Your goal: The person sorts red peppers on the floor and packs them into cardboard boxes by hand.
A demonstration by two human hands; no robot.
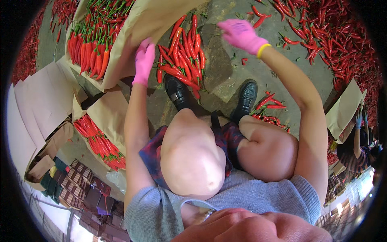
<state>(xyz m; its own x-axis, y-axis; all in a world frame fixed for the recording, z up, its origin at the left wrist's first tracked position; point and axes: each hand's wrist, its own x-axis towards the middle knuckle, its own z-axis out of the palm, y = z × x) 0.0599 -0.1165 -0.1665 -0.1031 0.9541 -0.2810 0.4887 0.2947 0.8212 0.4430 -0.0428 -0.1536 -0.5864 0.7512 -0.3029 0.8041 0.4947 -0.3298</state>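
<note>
Sorting red chillies on a stone floor, seen from above our own knees.

Our left hand (pixel 143 60), pink-gloved, pinches the brown paper liner (pixel 157 18) of a chilli-filled box; our right hand (pixel 242 35) hovers open, holding nothing, apart from the chilli bunch (pixel 182 54) lying between both hands. We judge the chillies light, smooth and easily bruised, best gathered by their green stems.

Bright pink gloves cover both hands (pixel 144 60), the right one (pixel 242 35) cuffed in yellow, above glossy red chili peppers (pixel 181 56) with green stems on a grey stone floor (pixel 225 76); tan paper (pixel 153 16) lines boxes, beside black shoes (pixel 175 90).
</note>
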